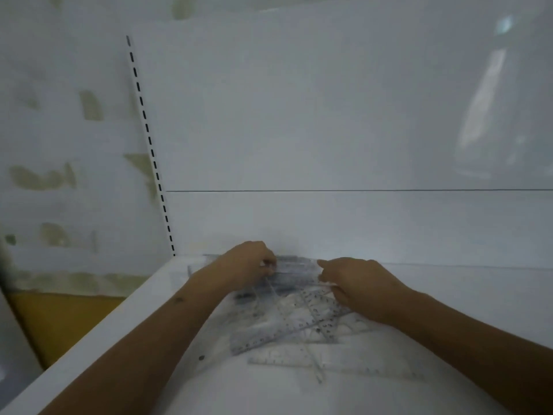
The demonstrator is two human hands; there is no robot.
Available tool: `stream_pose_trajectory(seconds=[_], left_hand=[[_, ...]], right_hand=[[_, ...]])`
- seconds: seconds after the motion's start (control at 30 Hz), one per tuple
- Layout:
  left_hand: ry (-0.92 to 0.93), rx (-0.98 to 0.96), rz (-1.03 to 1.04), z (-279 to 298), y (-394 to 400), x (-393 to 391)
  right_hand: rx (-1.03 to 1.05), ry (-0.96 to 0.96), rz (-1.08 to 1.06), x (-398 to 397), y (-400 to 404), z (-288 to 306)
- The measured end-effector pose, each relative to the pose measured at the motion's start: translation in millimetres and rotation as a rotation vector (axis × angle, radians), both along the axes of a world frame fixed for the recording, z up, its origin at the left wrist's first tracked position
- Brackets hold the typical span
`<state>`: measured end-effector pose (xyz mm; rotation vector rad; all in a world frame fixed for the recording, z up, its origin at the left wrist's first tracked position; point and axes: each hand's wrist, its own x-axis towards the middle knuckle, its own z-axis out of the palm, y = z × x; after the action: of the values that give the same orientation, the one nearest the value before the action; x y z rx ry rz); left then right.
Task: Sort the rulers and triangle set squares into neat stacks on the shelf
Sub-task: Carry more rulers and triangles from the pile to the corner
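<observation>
The sorting looks only partly done. At the back of the shelf (pixel 449 295), close to the back panel (pixel 329 115), some rulers (pixel 294 266) lie together in a rough bundle. Their long axis runs left to right, almost parallel to the back edge of the shelf. I judge this to be the beginning of one stack, but the picture is blurred and I cannot count the pieces.

In front of it, a loose heap (pixel 299 322) of transparent rulers and set squares remains. The pieces cross each other at different angles. One ruler (pixel 275 333) in the heap points diagonally, from near-left to far-right. Another ruler (pixel 335 365) lies nearest to the person, nearly left to right with a small tilt. Where one set square ends and the next begins I cannot tell clearly, so no stack of triangles is visible yet. Most of the work, in my judgement, is still left.

The left hand (pixel 248 262) has its fingers curled and seems to pinch the left part of the back bundle. The right hand (pixel 356 283) also has curled fingers, and it seems to hold the right end of the same bundle, while its lower part rests over the heap. How firm each hold is, the blur does not let me say
</observation>
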<state>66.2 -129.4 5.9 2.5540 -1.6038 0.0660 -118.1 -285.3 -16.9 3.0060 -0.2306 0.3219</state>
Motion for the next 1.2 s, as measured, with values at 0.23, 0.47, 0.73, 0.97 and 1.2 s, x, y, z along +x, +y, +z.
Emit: stream_pose_trajectory(seconds=[0.23,0.47,0.73,0.97,1.2], left_hand=[[-0.169,0.001,-0.003,-6.4,-0.1,-12.8],[-0.052,-0.028,-0.009,-3.9,7.2,-14.7],[-0.081,0.038,-0.043,-3.8,6.9,-23.7],[-0.033,-0.141,-0.036,-2.0,8.4,-20.3],[0.139,-0.339,-0.034,-0.1,4.0,-24.8]], right_hand=[[-0.027,-0.07,-0.159,-37.9,-5.3,-0.4],[0.015,-0.09,-0.199,-47.4,-15.0,1.3],[0.078,-0.084,-0.164,-43.1,-17.6,-8.4],[-0.034,-0.086,-0.226,-40.2,-26.0,-0.6],[-0.016,-0.084,-0.209,-44.7,-29.8,-1.1]])
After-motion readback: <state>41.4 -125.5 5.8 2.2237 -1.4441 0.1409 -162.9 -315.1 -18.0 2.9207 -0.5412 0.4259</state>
